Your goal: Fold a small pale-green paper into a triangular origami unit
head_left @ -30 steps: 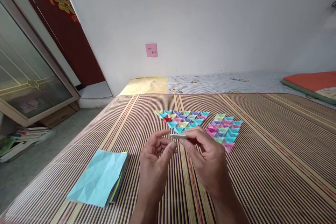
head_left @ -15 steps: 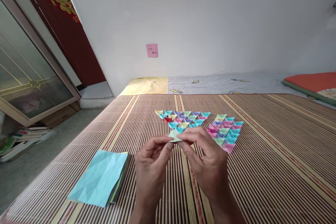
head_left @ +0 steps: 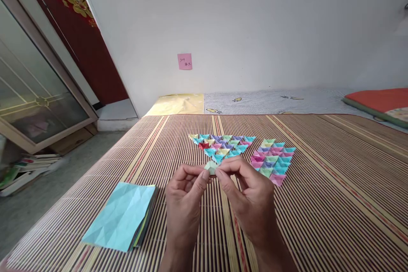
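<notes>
Both my hands are raised over the striped bamboo mat (head_left: 334,187), pinching one small pale green folded paper piece (head_left: 211,166) between them. My left hand (head_left: 186,197) grips its left side with thumb and fingers closed. My right hand (head_left: 248,195) pinches its right side. Just beyond the piece lies a triangular patch of joined coloured paper triangles (head_left: 223,146). A second patch of the same kind (head_left: 273,159) lies to its right, partly behind my right hand.
A stack of paper sheets with a light blue sheet on top (head_left: 123,216) lies on the mat at the left. A checked cloth (head_left: 270,100) and a red cushion (head_left: 379,100) are at the back. Books (head_left: 28,168) lie on the floor left, below a glass door.
The paper piece has gone from a flat strip to a small folded triangle. Both hands have drawn closer together around it and dropped slightly.
</notes>
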Demonstrator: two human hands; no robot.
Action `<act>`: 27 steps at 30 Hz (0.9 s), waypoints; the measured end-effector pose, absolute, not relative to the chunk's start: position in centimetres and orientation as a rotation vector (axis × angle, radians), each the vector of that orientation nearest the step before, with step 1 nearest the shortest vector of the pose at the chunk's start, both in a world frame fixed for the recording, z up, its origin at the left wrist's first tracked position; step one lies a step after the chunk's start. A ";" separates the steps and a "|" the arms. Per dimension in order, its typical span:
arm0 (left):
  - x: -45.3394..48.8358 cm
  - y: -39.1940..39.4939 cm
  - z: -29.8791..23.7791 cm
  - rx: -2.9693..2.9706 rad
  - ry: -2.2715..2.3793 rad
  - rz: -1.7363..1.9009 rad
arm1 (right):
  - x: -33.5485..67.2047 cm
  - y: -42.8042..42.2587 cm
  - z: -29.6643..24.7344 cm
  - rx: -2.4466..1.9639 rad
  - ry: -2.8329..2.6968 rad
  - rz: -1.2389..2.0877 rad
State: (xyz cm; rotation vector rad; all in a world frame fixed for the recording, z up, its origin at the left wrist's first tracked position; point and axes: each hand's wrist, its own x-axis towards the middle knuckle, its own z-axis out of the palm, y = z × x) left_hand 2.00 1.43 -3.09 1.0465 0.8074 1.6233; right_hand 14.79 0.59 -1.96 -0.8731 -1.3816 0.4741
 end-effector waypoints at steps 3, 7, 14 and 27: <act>2.0 1.5 -3.2 1.006 0.763 1.603 | 14.7 0.6 -2.0 -0.891 -1.375 0.482; 2.1 1.5 -3.3 0.976 0.759 1.592 | 14.7 0.5 -2.2 -0.917 -1.349 0.492; 2.2 1.7 -3.2 0.929 0.754 1.566 | 14.8 0.5 -2.3 -0.926 -1.341 0.502; 1.7 1.7 -3.4 1.165 0.806 1.451 | 15.9 0.4 -1.7 -0.984 -1.396 0.772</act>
